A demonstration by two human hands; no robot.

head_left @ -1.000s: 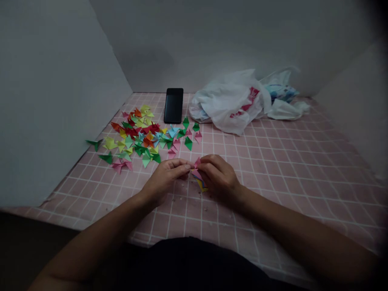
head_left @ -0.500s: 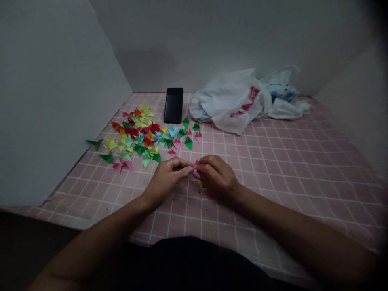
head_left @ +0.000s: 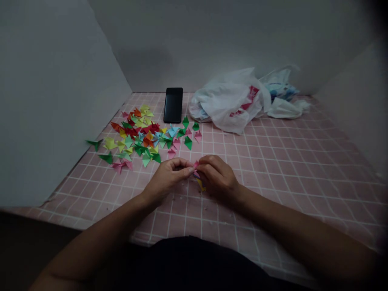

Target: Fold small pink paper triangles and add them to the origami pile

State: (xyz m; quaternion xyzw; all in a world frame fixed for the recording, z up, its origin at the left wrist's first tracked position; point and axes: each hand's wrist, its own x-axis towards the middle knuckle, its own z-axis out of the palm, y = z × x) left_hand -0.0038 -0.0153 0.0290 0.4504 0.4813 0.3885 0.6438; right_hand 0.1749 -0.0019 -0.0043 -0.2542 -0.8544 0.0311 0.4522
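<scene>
Between my fingertips is a small piece of folded pink paper (head_left: 196, 164), mostly covered by the fingers. My left hand (head_left: 169, 173) pinches its left side between thumb and forefinger. My right hand (head_left: 220, 176) is closed on its right side, the fingers curled. Just below, partly behind the right hand, a yellow item (head_left: 200, 184) with a bit of blue shows; its kind is hard to make out. Beyond the left hand lies a spread of small folded paper birds (head_left: 146, 157) in green, red, yellow, orange, blue and pink.
A black phone (head_left: 173, 106) lies near the back wall. To its right are a crumpled white plastic bag (head_left: 224, 99) with red print and another bag (head_left: 281, 91) with blue contents. Pink checked cloth (head_left: 291, 161) covers the surface, and tiny scraps dot it near my hands. Walls enclose the left and back.
Almost nothing differs. Both hands stay at the same spot, pinching the pink paper, with only a very slight shift of the fingers and of the view.
</scene>
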